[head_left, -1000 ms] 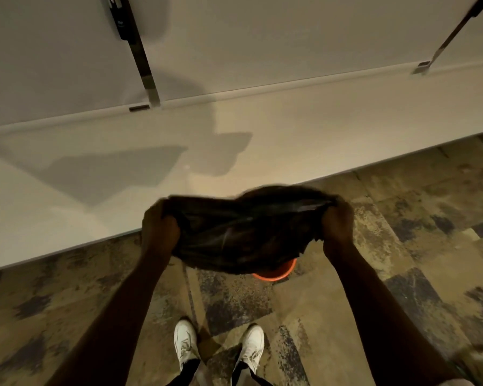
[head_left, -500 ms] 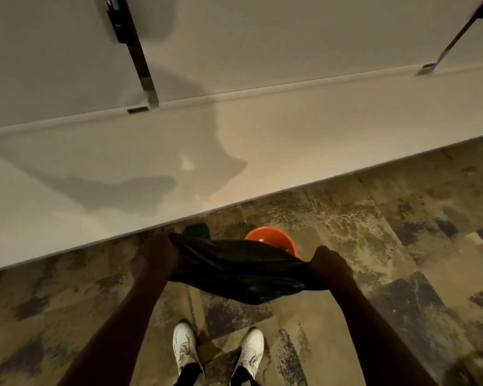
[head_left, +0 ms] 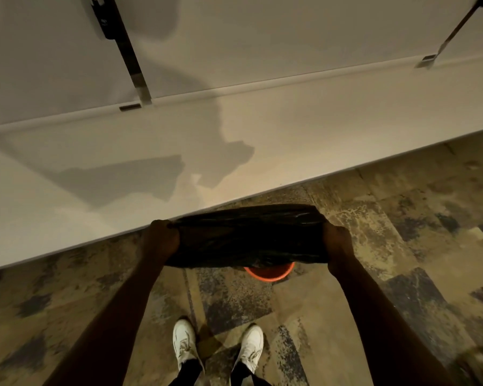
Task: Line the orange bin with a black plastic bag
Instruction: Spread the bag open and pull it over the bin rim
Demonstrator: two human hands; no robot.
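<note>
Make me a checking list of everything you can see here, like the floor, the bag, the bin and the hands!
Surface: patterned carpet floor, brown and dark patches.
Job's things: black plastic bag stretched between both hands, held over the orange bin; only the bin's near rim shows. Bag not in the bin yet.
Clutter: nothing seen.
Grips: left hand shut on the bag's left end; right hand shut on its right end.
Cables: nothing seen.
Surroundings: white wall with two metal brackets; white shoes below.

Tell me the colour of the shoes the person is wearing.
White, seen in the head view: both shoes stand on the mottled brown carpet.
</note>
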